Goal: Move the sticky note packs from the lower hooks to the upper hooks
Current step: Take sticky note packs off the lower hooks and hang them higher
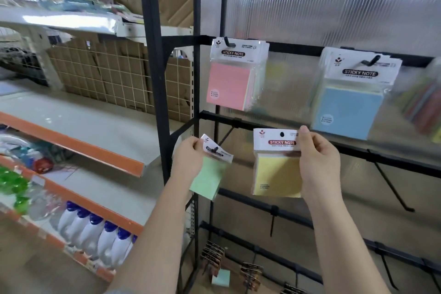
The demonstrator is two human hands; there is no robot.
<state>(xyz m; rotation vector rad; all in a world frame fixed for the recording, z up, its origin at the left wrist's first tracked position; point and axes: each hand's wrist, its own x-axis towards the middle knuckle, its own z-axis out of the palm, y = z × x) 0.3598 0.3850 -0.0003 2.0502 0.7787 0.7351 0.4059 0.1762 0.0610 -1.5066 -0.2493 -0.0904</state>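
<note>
"STICKY NOTE" legible on headers of yellow pack [276, 169], pink pack [232, 79], blue pack [350, 102]. Right hand [319, 164] pinching yellow pack by its right edge, off any hook, below upper rail [298, 51]. Left hand [188, 157] gripping green pack [210, 174] by its bent header. Pink and blue hung on upper hooks.

The left hand [188, 155] covers the green pack's [208, 178] left edge, and its header card is crumpled, print unreadable; the multicoloured pack [427, 105] at the right edge is blurred and cut off; small print on the pink pack [230, 86] is too small to read
</note>
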